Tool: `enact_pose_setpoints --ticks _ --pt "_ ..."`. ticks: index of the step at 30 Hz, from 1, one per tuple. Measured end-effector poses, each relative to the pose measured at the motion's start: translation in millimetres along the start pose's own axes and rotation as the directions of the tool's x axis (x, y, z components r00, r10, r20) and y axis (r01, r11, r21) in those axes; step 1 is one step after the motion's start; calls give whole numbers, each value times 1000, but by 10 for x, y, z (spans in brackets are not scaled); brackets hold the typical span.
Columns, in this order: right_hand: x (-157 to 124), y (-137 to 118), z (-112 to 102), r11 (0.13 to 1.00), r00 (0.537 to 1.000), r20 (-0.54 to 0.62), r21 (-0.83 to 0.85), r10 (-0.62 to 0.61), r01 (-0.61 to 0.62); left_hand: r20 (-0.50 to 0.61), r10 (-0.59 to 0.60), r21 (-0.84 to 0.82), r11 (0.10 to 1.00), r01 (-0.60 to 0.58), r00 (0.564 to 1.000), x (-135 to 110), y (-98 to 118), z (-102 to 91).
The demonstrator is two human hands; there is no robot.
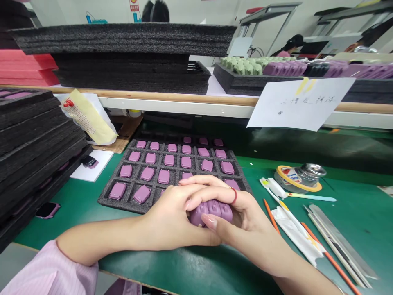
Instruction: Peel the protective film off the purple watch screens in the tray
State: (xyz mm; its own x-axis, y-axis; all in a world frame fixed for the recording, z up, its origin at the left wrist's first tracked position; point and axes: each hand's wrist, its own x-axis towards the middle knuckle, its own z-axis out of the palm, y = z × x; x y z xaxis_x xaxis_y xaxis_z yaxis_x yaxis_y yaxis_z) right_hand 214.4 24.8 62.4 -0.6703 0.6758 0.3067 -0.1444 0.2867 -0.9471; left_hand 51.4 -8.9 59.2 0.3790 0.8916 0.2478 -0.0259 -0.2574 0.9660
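Both my hands are closed around a short row of purple watch cases (213,209), standing side by side and pressed together. My left hand (172,217) cups them from the left and below. From the right, my right hand (248,217) wraps over them, its thumb against their near face and a red ring on one finger. Just behind the hands, a black foam tray (106,196) with square compartments holds rows of similar purple watch cases (163,176). My hands hide part of its front right.
Black foam trays (37,135) are stacked at left, beside a dark-screened watch (48,209). At right lie a toothbrush (273,190), tweezers (340,241), orange sticks (331,258) and a glass jar (302,177). A shelf (184,104) with more foam spans the back.
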Motion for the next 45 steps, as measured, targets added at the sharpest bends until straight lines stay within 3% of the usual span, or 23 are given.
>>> enact_pose_setpoints --ticks 21,30,41,45 --pt "4 -2 -14 1000 1000 13 -18 -12 12 -40 -22 23 999 23 999 -19 -5 0" --pt "1 -5 35 1000 998 -52 3 25 -25 -30 -55 -15 998 54 998 -22 -8 11" --pt "-38 29 -59 981 993 44 161 107 -113 -4 -114 -22 993 114 993 -9 60 -1" --pt "-36 -5 -84 998 995 93 63 21 -27 7 -112 -32 993 113 994 -22 74 -3"
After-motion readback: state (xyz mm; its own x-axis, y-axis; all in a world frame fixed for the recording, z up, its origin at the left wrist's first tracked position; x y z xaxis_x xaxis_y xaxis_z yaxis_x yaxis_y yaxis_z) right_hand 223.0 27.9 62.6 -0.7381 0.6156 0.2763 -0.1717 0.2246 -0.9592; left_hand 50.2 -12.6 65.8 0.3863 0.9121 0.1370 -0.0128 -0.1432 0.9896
